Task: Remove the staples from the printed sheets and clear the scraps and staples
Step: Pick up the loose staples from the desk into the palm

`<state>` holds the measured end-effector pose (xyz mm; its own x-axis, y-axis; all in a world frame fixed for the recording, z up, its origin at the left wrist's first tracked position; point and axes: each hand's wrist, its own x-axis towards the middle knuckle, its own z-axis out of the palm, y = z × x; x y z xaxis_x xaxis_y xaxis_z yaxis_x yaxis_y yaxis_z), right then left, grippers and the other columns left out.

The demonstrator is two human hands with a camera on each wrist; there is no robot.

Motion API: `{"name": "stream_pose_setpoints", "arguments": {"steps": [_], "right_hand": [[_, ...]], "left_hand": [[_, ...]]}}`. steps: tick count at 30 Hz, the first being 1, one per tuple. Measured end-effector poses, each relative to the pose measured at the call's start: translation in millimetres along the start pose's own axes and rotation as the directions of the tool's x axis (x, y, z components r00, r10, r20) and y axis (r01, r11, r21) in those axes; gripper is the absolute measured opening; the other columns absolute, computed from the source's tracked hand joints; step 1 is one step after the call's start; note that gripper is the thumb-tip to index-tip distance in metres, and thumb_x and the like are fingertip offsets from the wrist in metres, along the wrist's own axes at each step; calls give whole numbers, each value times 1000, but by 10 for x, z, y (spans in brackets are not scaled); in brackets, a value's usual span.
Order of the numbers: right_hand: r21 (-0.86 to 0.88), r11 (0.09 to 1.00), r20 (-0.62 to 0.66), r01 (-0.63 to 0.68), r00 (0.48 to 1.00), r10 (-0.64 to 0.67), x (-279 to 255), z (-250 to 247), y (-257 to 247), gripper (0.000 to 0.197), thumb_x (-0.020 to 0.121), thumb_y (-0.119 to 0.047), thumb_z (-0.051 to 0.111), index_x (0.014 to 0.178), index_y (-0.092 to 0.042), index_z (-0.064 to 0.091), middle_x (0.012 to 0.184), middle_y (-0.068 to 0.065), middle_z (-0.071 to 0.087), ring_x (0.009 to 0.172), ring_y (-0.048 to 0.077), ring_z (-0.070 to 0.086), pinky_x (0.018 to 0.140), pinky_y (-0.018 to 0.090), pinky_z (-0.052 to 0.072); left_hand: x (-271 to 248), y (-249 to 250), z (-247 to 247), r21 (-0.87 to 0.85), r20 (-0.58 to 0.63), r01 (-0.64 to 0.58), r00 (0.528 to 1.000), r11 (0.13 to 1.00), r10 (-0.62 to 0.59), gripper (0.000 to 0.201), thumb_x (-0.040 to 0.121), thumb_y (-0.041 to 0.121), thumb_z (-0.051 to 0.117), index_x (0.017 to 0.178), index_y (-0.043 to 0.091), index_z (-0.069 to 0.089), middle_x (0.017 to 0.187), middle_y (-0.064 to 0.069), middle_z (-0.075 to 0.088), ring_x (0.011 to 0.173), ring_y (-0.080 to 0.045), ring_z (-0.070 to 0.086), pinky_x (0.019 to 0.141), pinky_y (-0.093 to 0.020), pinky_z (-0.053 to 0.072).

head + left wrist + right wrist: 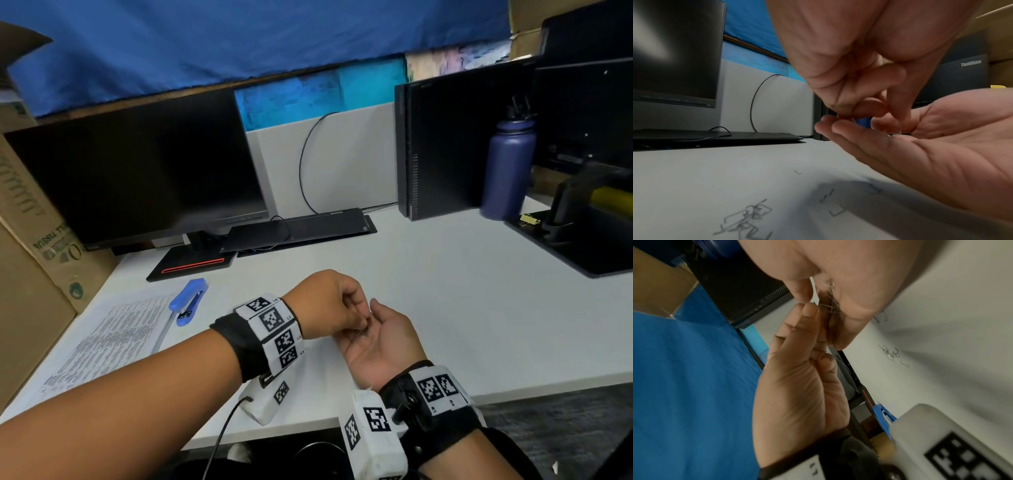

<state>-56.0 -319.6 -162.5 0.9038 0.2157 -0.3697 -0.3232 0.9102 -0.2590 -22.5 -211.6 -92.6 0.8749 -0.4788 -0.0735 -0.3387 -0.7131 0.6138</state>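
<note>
Over the white desk (462,308), my right hand (383,329) is turned palm up and slightly cupped, with a few bent staples (361,334) lying in the palm. My left hand (363,320) reaches down into that palm with curled fingers, its fingertips (809,309) pinching a staple (828,308). More loose staples (748,219) lie in a tangled heap on the desk below the hands, with single ones (836,211) nearby. The printed sheets (113,342) lie flat at the left of the desk.
A blue stapler (190,298) lies beside the sheets. Behind stand a dark monitor (137,171), a flat black device (298,226) with a cable, a black computer case (438,147) and a purple bottle (507,168). A cardboard box (30,260) borders the left edge.
</note>
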Motion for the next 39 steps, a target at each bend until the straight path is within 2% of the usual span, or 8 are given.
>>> {"name": "stream_pose_setpoints", "arguments": {"steps": [4,10,16,18,20,24,34,39], "right_hand": [[9,1000,17,13,1000,-13,-11,4,-2,41,103,-26,37,122,1,61,116,20,70,110,31,67,93,43,54],[-17,1000,-9,-1,1000,0,-7,20,-29,42,102,-27,42,117,7,61,115,25,69,111,35,65,96,44,51],[4,997,-43,75,996,-75,-4,-42,-315,43,101,-28,44,114,8,63,113,24,70,109,36,66,100,43,50],[11,996,-47,87,995,-86,-9,-43,-354,44,100,-29,45,114,8,64,113,23,70,108,37,66,100,43,50],[10,997,-43,83,996,-82,-9,-41,-348,44,99,-30,47,113,8,64,112,23,70,109,37,66,100,43,50],[-6,998,-42,60,997,-60,-6,-45,-291,45,98,-31,48,113,8,64,113,24,70,109,37,65,100,43,50],[-37,998,-66,50,996,-52,-15,-49,-223,46,98,-32,49,114,8,63,114,23,69,109,36,65,100,43,50],[-60,998,-71,25,997,-29,-8,-43,-120,46,98,-32,49,114,8,63,115,24,68,111,36,64,102,43,48]], "left_hand": [[8,-12,-18,-78,-22,7,1000,997,-9,12,79,7,79,89,12,75,84,-7,77,80,-21,75,82,-35,61],[-17,-202,-190,-128,-78,24,996,991,-34,17,90,3,64,98,11,76,81,3,74,71,-4,68,60,-18,56],[-134,-694,-323,457,7,203,973,866,-231,32,91,20,58,121,26,66,119,5,65,110,-16,62,95,-27,49],[-187,-790,-234,517,100,144,969,844,-226,20,85,22,61,103,32,65,101,4,60,92,-14,59,81,-26,46],[-216,-822,-128,569,115,77,978,819,-172,4,82,11,56,79,13,56,81,-5,54,73,-13,48,68,-28,44],[-244,-897,11,651,95,-5,993,759,-75,24,91,13,52,101,21,72,104,0,64,91,-19,62,84,-32,54],[-245,-832,-37,643,26,59,995,763,-99,13,81,19,50,86,23,61,89,5,66,84,-18,61,73,-31,55],[-201,-600,-232,225,-141,178,979,958,-149,4,76,16,67,78,18,69,79,5,72,73,-13,70,72,-29,61]]}}
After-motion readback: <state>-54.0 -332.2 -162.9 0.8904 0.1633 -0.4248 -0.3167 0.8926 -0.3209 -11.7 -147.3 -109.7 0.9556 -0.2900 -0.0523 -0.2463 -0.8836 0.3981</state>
